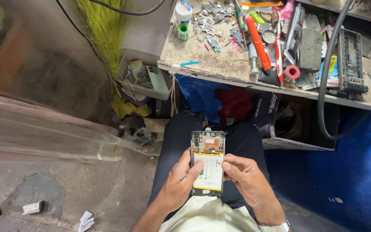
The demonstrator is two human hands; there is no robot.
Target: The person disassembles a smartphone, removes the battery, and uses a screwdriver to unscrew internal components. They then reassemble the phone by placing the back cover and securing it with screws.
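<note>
A small phone-repair workshop. The scuffed workbench (220,64) is crowded with loose circuit-board parts (213,21), an orange-handled screwdriver (257,41), a toothbrush (278,51) and tape rolls (183,30). A tray of phone parts (144,77) sits below beside a broom (104,30). The concrete floor (108,193) is littered with paper scraps; a black hose (327,77) hangs over the bench.

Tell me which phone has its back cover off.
The opened phone held over the lap by both the left hand and right hand: battery and boards exposed. The green phone in the tray remains closed.
</note>
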